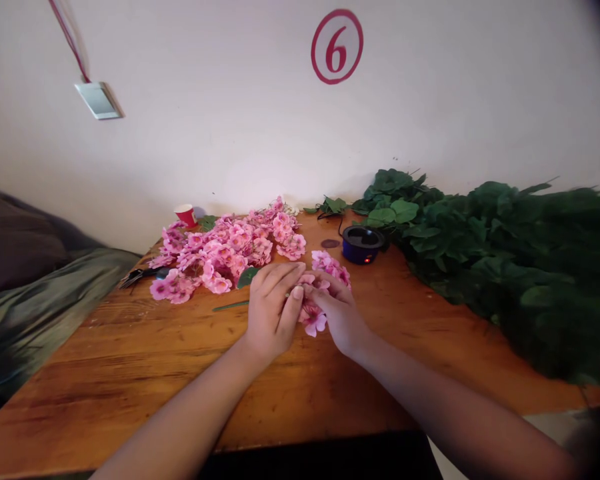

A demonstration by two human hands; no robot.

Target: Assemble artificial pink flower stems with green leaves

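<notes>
Both hands meet over the middle of the wooden table (170,393), around a pink artificial flower spray (314,320). My left hand (275,303) is closed on its green stem (231,306), which sticks out to the left with a green leaf (247,277) above it. Curled against the blossoms from the other side is my right hand (341,310), its fingers closed among the petals. Where the fingertips touch, the exact grip is partly hidden. More pink blossoms (330,265) show just beyond the hands.
A heap of pink artificial flowers (230,247) lies back left, near a red paper cup (185,215) and a black-handled tool (147,274). A blue pot (361,245) with a lit red light stands behind my right hand. Green foliage (505,260) covers the right side.
</notes>
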